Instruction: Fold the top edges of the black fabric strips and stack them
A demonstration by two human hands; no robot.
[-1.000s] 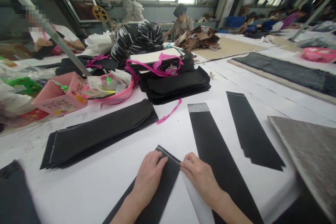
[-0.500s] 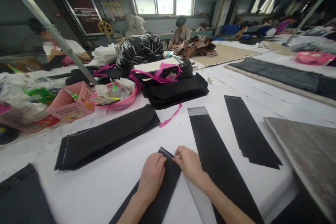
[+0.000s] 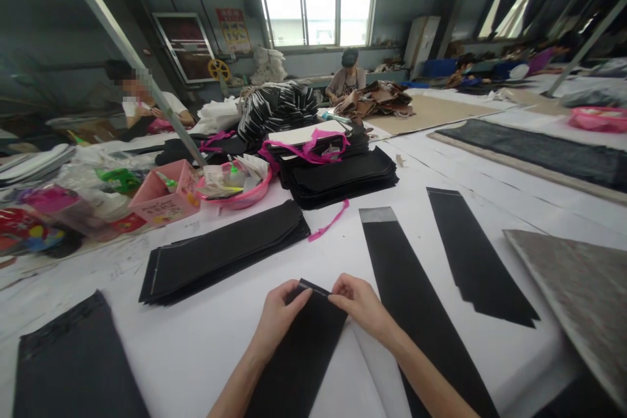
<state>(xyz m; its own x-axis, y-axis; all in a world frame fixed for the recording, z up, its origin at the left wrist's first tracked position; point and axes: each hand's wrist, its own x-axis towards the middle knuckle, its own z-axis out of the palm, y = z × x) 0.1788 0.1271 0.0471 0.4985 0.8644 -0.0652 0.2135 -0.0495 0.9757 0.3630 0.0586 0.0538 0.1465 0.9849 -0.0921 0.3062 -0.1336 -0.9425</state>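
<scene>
A black fabric panel (image 3: pixel 308 359) lies in front of me, its far end raised slightly between my hands. My left hand (image 3: pixel 280 315) pinches the left corner of that end, thumb on top. At the right corner, my right hand (image 3: pixel 361 305) grips the edge between thumb and curled fingers. A pale line runs along the edge between them. To the right lies a long black strip (image 3: pixel 416 294) with a grey band at its far end. Beyond it is a shorter black piece (image 3: pixel 475 255) with notched corners. A stack of black panels (image 3: pixel 225 248) sits to the left.
Another black piece (image 3: pixel 73 359) lies at lower left. A pink basket (image 3: pixel 245 199) and a pink box (image 3: pixel 166 199) stand at the back left, beside a metal pole (image 3: pixel 132 59). A grey-brown sheet (image 3: pixel 578 287) covers the right edge. People sit at work farther back.
My left thumb has come over the panel's end, and the edge looks more folded between my fingers. The whole view has shifted, moving the surroundings rightward and slightly down in the picture.
</scene>
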